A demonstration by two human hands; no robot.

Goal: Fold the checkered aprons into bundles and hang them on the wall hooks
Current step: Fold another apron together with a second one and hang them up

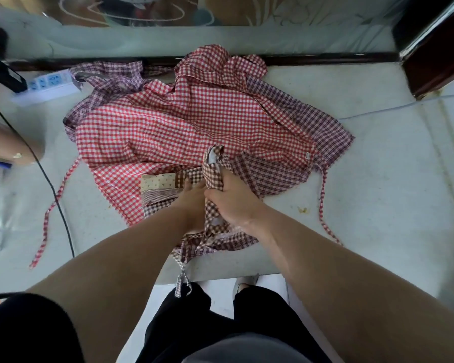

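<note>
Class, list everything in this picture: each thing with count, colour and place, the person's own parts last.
white padded cushion: one, white, beneath everything
red-and-white checkered apron: one, red and white, spread on the cushion
purple checkered apron: at least one, purple, under the red one
brown-and-white checkered apron: one, brown and white, bunched at near edge
white power strip: one, white, far left
black cable: one, black, left side
left hand: one, against the brown apron
right hand: one, gripping the brown apron
</note>
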